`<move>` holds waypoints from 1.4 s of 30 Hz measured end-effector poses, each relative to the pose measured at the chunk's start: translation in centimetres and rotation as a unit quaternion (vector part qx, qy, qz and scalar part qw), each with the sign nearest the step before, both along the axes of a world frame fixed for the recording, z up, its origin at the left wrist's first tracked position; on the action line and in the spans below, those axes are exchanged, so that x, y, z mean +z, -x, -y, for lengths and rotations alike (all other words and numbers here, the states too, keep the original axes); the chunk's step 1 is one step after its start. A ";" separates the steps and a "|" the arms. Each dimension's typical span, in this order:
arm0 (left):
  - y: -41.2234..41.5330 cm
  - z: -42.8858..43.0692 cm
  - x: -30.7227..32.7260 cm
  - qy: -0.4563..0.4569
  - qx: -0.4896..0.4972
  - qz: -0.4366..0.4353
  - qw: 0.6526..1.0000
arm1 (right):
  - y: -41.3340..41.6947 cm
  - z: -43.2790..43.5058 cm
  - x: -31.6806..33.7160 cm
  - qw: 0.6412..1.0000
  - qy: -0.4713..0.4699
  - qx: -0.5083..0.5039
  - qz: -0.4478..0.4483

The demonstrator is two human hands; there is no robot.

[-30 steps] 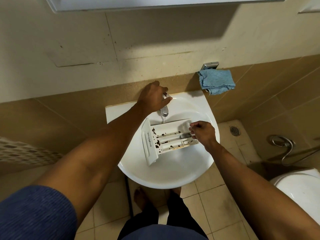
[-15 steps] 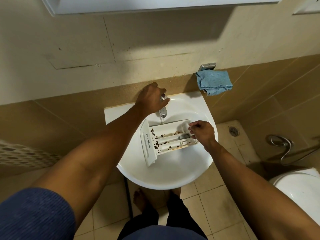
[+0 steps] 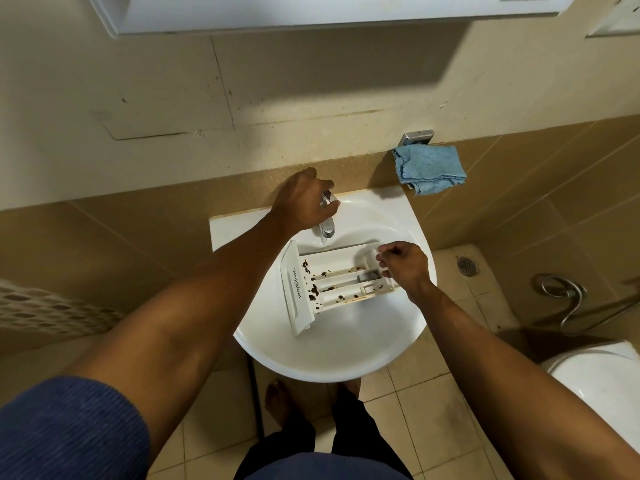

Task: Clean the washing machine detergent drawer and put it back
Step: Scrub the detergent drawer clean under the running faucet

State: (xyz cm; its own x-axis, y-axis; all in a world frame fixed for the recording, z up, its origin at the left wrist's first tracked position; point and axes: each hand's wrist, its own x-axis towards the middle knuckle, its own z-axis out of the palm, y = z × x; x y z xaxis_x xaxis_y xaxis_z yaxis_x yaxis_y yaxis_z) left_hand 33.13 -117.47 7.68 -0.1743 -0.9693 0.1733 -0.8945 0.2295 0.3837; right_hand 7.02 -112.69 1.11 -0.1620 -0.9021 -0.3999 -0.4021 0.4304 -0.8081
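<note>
Detergent drawer (image 3: 341, 277) in sink (image 3: 332, 355)

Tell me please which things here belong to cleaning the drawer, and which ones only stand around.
Part of the job:
- detergent drawer, dark-spotted, lying in the sink
- tap, with the left hand on it
- right hand, holding the drawer's far end

Just lying about for now:
- blue cloth hanging on the wall
- toilet
- floor drain
- hose

The drawer (image 3: 332, 282) lies in the sink (image 3: 332, 355), under the tap (image 3: 327, 228), cloth (image 3: 429, 168) behind.
</note>
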 end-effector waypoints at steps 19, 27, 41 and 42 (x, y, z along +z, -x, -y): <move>-0.2 0.3 0.4 -0.019 -0.008 0.008 1.000 | 0.1 0.3 0.1 1.000 -0.003 -0.004 0.004; -0.1 0.0 0.2 -0.008 -0.006 -0.002 1.000 | 0.2 0.3 0.2 1.000 -0.006 -0.008 0.006; 0.2 -0.3 -0.1 -0.008 0.005 0.000 1.000 | -0.3 0.3 0.3 1.000 -0.008 0.003 0.001; 0.2 -0.2 -0.1 -0.008 0.005 0.000 1.000 | -0.3 0.3 0.3 1.000 -0.008 0.003 0.002</move>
